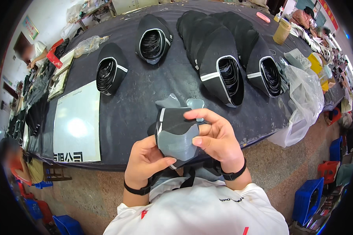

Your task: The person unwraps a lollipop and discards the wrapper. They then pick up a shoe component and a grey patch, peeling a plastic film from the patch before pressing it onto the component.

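Observation:
Over the table's near edge I hold a black fabric shoe upper (176,119) with a smooth grey toe part and a white edge strip. My left hand (145,158) grips its lower left side, thumb lying across the grey part. On its right edge my right hand (217,137) pinches it, with the thumb on the grey part and the index finger along the top. Just behind it on the table lie a loose grey cut piece (169,102) and a translucent pale piece (195,105), both partly hidden.
Nested stacks of black shoe uppers stand beyond my hands, a long one (217,51) at right and smaller ones (111,64) at left. A white board (76,125) lies left, a clear plastic bag (302,105) hangs off the right edge. A tan jar (281,32) stands far right. Other people sit around.

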A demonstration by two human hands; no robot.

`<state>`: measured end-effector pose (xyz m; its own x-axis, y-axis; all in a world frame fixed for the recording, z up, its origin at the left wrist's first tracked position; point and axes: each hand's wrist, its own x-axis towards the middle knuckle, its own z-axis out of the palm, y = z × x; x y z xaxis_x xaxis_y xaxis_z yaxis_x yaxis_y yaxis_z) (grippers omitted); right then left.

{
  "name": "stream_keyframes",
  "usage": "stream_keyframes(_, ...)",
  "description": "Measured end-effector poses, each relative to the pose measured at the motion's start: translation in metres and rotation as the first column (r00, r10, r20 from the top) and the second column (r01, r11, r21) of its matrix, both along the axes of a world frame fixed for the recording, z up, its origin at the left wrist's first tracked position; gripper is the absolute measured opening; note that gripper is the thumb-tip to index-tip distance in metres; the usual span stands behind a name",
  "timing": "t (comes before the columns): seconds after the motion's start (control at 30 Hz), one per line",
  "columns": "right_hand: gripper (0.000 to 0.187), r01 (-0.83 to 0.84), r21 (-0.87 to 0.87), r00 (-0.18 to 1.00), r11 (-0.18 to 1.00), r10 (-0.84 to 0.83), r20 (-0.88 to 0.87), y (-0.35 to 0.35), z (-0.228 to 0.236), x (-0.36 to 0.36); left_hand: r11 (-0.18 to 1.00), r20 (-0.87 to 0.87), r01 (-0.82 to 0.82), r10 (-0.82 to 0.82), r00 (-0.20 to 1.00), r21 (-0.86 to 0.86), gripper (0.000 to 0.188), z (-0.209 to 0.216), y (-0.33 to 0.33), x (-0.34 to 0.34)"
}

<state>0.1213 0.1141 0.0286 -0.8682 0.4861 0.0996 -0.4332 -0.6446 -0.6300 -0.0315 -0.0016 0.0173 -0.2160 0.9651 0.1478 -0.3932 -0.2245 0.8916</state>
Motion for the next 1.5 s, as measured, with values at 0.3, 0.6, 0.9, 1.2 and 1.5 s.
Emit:
stream_keyframes(0.3,0.02,0.132,0.291,0.982,0.948,-0.164,0.09,-0.001,-0.004,0.0,0.993,0.247,-0.056,0.08,0.966,-0.103,0.039,0.01,-0.002,0.012)
stream_keyframes(0.6,0.009,0.217,0.264,0.928,0.94,-0.283,0.243,-0.003,0.002,0.001,0.993,0.183,-0.045,0.064,0.981,-0.107,0.041,0.005,-0.002,0.014)
stream_keyframes(0.9,0.005,0.21,0.339,0.949,0.917,-0.274,0.155,-0.005,-0.007,0.0,0.992,0.078,-0.069,0.077,0.994,-0.101,0.042,0.006,-0.001,0.015)
stream_keyframes(1.2,0.017,0.333,0.376,0.888,0.865,-0.421,0.183,-0.017,-0.006,-0.008,0.994,0.074,-0.035,0.042,0.996,-0.1,0.041,0.001,-0.001,0.009)
stream_keyframes(1.5,0.013,0.466,0.618,0.756,0.633,-0.648,0.093,-0.02,-0.019,-0.009,0.997,0.52,-0.08,0.068,0.851,0.0,0.05,-0.003,0.0,0.012)
